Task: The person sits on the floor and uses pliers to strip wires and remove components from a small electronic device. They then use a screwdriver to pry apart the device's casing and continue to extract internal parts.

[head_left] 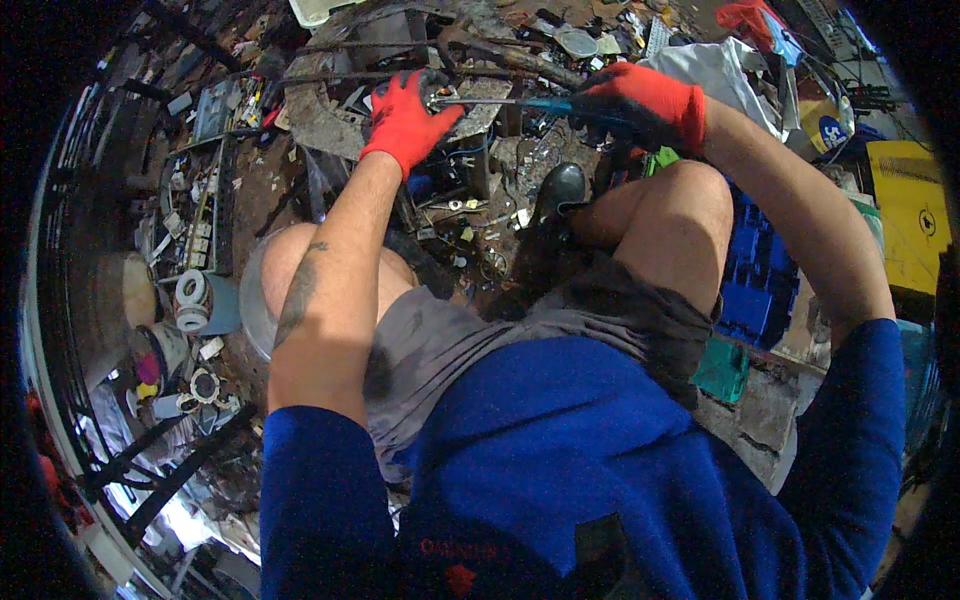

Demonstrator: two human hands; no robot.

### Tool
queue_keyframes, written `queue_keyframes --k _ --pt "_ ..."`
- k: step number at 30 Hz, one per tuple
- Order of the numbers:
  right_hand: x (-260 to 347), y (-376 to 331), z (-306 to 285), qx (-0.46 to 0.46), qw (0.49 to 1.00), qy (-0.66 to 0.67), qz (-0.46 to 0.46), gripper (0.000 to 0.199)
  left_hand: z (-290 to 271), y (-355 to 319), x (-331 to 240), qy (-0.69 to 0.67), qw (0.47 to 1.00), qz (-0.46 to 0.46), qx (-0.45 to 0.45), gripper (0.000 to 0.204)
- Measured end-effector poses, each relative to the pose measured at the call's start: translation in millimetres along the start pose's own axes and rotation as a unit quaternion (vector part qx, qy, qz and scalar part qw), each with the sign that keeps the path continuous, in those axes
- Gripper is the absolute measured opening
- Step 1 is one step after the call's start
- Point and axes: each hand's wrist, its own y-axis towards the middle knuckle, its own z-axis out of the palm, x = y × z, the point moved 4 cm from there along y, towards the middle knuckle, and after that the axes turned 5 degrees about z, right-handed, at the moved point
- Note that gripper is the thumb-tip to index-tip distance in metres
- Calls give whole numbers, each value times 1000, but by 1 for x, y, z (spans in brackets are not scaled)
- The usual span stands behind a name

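Both my hands wear red gloves with dark palms. In my right hand (pixel 650 105) is a screwdriver (pixel 540 104) with a teal handle, its thin metal shaft pointing left. The shaft reaches to the fingers of my left hand (pixel 405 125), which are curled at a small metallic piece whose kind I cannot make out. That piece is mostly covered by the glove. Beneath the left hand is a worn, grimy work block (pixel 325 115), with dark metal bars lying across its far side.
Small scrap and loose parts litter the floor around a black boot (pixel 562 188). To the right are a blue plastic crate (pixel 755 270), a yellow container (pixel 900 205) and a white sack (pixel 705 75). White rolls (pixel 192 302) and rack bars (pixel 165 470) stand at the left.
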Motion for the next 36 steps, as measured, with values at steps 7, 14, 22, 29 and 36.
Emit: queue_keyframes --k 7,14,22,29,36 --pt "38 -31 25 -241 868 -362 -240 47 -6 -3 8 -5 1000 -12 14 92" --pt "9 -21 -4 115 987 106 -38 31 -10 -1 7 8 999 -23 37 95" --pt "34 -44 19 -267 904 -235 -238 39 -4 -3 10 -4 1000 -19 -1 96" --pt "19 -24 12 -113 989 47 84 48 -8 -7 13 -27 999 -33 11 99" --pt "22 -24 16 -159 977 -113 -89 51 -8 -4 7 -11 1000 -28 8 99"
